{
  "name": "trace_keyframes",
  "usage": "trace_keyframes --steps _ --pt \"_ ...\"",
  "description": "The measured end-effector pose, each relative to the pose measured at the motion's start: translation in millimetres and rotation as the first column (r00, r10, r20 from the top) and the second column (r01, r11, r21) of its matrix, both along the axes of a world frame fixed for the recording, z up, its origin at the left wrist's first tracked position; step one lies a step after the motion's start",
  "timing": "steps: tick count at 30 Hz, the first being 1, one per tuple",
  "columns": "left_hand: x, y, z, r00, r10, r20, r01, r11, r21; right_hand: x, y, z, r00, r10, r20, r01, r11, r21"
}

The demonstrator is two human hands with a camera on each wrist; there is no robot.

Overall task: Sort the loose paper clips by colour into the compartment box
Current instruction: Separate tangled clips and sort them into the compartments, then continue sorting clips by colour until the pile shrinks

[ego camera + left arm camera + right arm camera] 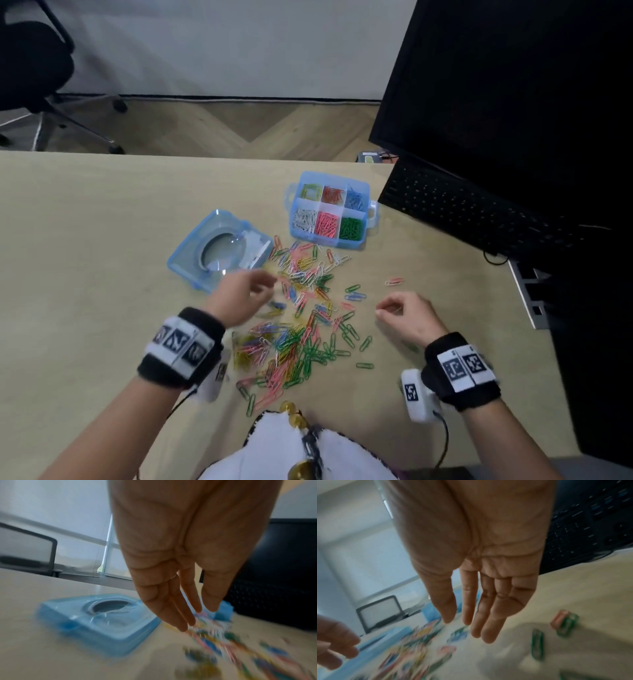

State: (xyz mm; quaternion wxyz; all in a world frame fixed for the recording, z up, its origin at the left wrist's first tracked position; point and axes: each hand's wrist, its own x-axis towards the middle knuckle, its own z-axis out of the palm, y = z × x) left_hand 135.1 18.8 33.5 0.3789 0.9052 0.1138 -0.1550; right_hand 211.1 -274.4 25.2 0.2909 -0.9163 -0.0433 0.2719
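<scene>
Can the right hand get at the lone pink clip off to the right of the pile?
Probably yes. The pink clip lies alone on bare table, just beyond the right hand, whose fingers hold nothing in the wrist view. Nothing lies between them; the keyboard sits further back.

You've got a matt, pale wood-look table, smooth and unmarked. The compartment box is translucent blue plastic, its lid glossy with a clear domed window. The paper clips look colour-coated and slightly shiny. Your wristbands are black cloth, soft and matt. The keyboard is matt black plastic.
</scene>
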Motion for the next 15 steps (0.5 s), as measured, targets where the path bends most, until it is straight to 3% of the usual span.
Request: trace_keyframes --steps 7,11,15 --pt "-70 -26 -33 0.991 -0.13 -0.03 0.133 0.976 0.175 -57 -18 -32 0.983 0.155 0.098 -0.13 0.967 -0.218" --pt "-73 -51 -44 0.975 -0.199 -0.1 0.222 0.902 0.371 -78 -34 -51 0.976 0.136 0.171 -0.102 0.976 -0.19" --pt "-66 -63 -53 0.986 -0.141 -0.088 0.165 0.885 0.436 -83 -34 -57 0.967 0.122 0.222 -0.079 0.978 -0.196"
